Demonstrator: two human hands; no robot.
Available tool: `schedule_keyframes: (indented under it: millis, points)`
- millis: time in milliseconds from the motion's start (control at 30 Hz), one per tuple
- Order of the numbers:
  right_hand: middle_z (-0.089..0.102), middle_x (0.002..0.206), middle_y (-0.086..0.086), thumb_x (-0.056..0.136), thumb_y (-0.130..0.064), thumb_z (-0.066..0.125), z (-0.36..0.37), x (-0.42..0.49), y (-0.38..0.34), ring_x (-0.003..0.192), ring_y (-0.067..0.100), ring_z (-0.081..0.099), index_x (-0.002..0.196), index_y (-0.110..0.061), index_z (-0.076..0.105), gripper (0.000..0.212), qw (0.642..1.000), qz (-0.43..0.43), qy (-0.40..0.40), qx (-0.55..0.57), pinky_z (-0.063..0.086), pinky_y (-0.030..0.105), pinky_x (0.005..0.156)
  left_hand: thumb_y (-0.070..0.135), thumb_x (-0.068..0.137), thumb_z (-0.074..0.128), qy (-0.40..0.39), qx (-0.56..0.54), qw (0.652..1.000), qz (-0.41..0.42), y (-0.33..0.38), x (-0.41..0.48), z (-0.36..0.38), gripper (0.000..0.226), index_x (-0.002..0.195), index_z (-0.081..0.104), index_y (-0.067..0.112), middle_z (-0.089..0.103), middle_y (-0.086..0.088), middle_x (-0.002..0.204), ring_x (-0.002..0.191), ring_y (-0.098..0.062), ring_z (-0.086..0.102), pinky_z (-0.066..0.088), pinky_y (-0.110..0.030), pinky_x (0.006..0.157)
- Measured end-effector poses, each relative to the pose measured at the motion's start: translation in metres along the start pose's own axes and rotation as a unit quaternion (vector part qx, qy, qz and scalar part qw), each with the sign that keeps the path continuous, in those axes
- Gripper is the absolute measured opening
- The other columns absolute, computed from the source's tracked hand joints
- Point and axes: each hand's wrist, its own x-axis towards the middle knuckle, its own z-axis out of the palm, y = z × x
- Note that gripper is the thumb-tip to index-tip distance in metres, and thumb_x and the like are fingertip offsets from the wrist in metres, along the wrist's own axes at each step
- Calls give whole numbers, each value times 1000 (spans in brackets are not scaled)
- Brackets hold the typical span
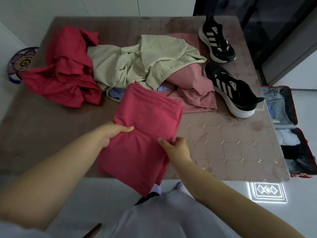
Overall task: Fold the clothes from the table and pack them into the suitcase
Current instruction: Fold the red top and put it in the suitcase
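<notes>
Fingers (127, 129) of your left hand (116, 133) and right hand (175, 146) are pinching the folded pink garment (145, 121) at centre frame, holding its layers together as it is hanging over the table's (51, 134) near edge.

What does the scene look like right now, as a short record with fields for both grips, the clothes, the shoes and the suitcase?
left grip: holds pink garment, left edge
right grip: pinches its right edge
garment state: partly folded, overhanging table front
unfolded pile: red garment, beige garment, dusty-pink garment
shoes: two black sneakers, table right
suitcase: open on floor, right of table, clothes inside
</notes>
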Motion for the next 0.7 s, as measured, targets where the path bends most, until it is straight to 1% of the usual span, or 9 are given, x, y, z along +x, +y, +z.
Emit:
schedule_keyframes:
  millis: [100, 167, 267, 333, 400, 467, 533, 567, 700]
  points:
    - [59, 97, 6, 69, -41, 81, 9, 6, -6, 81, 19, 57, 101, -1, 53, 58, 1000, 19, 6, 12, 49, 32, 67, 18, 74, 76, -29, -33, 998, -37, -19, -8, -4, 44, 114, 61, 6, 68, -18, 101, 87, -29, 65, 52, -44, 80]
    - [65, 103, 12, 63, -46, 81, 16, 5, -11, 93, 27, 62, 105, -1, 61, 65, 999, 18, 7, -27, 53, 40, 81, 21, 67, 77, -54, -49, 997, -38, -26, -12, -8, 55, 117, 61, 6, 68, -18, 104, 93, -29, 65, 49, -48, 92]
    - [60, 117, 15, 46, -61, 73, 24, 1, -12, 109, 33, 57, 120, -9, 57, 92, 998, -3, 20, -53, 47, 46, 95, 24, 57, 77, -93, -67, 993, -23, -28, -15, -12, 63, 117, 62, 8, 71, -13, 98, 91, -25, 66, 49, -41, 89]
    - [59, 119, 10, 63, -48, 77, 26, -2, -14, 109, 29, 57, 124, -8, 52, 77, 1000, -12, 22, -18, 46, 40, 96, 31, 43, 89, -123, -67, 990, -14, -28, -18, -11, 74, 111, 65, 11, 73, -10, 94, 86, -24, 69, 50, -36, 80]
    - [57, 113, 5, 74, -32, 77, 26, -1, -14, 105, 24, 58, 121, -5, 47, 62, 999, 0, 22, 29, 48, 35, 93, 35, 17, 96, -148, -64, 987, -12, -29, -17, -6, 91, 102, 68, 14, 74, -9, 93, 79, -21, 71, 52, -33, 72]
    - [62, 109, 6, 70, -27, 81, 24, -1, -16, 97, 23, 62, 117, -4, 50, 60, 994, 35, 7, 104, 54, 35, 84, 31, 17, 95, -154, -64, 986, -12, -30, -18, 0, 92, 102, 68, 14, 74, -10, 92, 77, -21, 71, 52, -33, 72]
    - [67, 97, 9, 70, -17, 82, 15, -4, -22, 83, 20, 66, 107, -5, 58, 46, 982, 66, -30, 175, 57, 28, 67, 30, 24, 95, -149, -74, 986, -19, -28, -19, 5, 92, 109, 66, 12, 73, -12, 97, 85, -25, 69, 52, -35, 77]
    - [69, 93, 9, 70, -12, 81, 8, -6, -25, 79, 19, 66, 104, -4, 61, 40, 975, 76, -52, 201, 57, 26, 64, 31, 22, 96, -147, -79, 986, -20, -27, -20, 6, 95, 111, 65, 12, 72, -12, 99, 89, -25, 68, 52, -36, 79]
    - [72, 99, 10, 73, -5, 76, -20, -13, -34, 86, 20, 69, 111, -6, 62, 41, 959, 51, -126, 248, 57, 29, 74, 39, 9, 95, -173, -87, 981, 7, -21, -23, 10, 104, 106, 66, 16, 72, -7, 101, 91, -21, 69, 52, -33, 78]
